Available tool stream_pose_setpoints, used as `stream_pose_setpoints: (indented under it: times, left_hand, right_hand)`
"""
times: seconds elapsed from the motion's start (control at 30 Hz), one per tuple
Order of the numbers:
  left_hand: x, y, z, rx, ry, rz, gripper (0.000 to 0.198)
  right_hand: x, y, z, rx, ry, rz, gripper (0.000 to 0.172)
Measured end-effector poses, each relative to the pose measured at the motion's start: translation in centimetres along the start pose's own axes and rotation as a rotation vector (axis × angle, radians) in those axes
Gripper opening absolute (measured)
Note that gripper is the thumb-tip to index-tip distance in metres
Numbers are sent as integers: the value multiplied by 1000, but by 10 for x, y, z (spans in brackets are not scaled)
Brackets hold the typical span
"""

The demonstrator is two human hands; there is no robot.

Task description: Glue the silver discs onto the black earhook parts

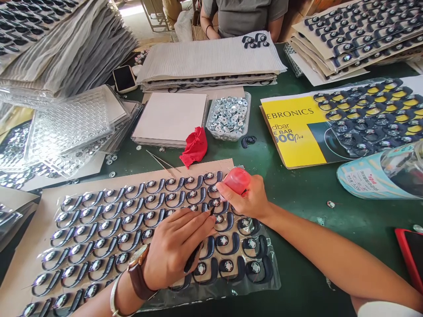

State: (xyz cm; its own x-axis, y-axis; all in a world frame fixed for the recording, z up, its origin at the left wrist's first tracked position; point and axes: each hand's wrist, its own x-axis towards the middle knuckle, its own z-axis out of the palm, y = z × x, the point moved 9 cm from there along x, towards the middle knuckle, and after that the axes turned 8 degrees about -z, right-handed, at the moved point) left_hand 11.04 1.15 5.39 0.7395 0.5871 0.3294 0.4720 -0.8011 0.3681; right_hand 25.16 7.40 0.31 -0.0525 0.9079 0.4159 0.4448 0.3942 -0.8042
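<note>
My right hand (249, 198) is wrapped round a small red squeeze bottle (237, 179), tilted with its lower end over the rows of parts. Beside it, my left hand (180, 240), with a watch on the wrist, is closed on slim black tweezers (212, 211); most of their length is hidden by the fingers. Both hands are above a clear plastic sheet on brown cardboard (49, 207), filled with rows of black hook-shaped parts (228, 266). Each part carries a round silver piece with fine wires. The tweezers' tip is close to one silver piece near the bottle.
A clear tub of metal discs (229, 116), a red cloth (194, 147) and metal tweezers (161, 160) are beyond the sheet. Stacked trays (66, 57) stand left. A yellow board (291, 136) and a plastic jar (373, 174) are at right. Across the table sits a person (244, 17).
</note>
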Motion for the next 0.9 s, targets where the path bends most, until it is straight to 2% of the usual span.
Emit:
stream_pose_setpoints:
  times: [0.13, 0.47, 0.6, 0.67, 0.73, 0.83, 0.9]
  left_hand:
    - [0, -9, 0, -70, 11, -65, 32]
    - [2, -43, -5, -331, 74, -309, 17]
    - [0, -52, -5, -345, 72, -395, 14]
    - [-2, -50, -7, -327, 98, -368, 16]
    - [-3, -42, -9, -250, 106, -255, 21]
    - [-5, -26, -2, -42, 51, -58, 30]
    - [-4, -21, 3, 56, 25, 8, 31]
  right_hand:
    - [0, -1, 2, 7, -6, -14, 36]
    - [-5, -4, 9, 89, -5, -65, 29]
    - [-1, -4, 5, 165, -18, -11, 28]
    - [6, -1, 1, 221, -17, 51, 32]
    - [16, 2, -1, 233, -34, 87, 36]
    - [29, 7, -1, 173, -39, 62, 37]
    - [32, 13, 0, 157, -1, 48, 33]
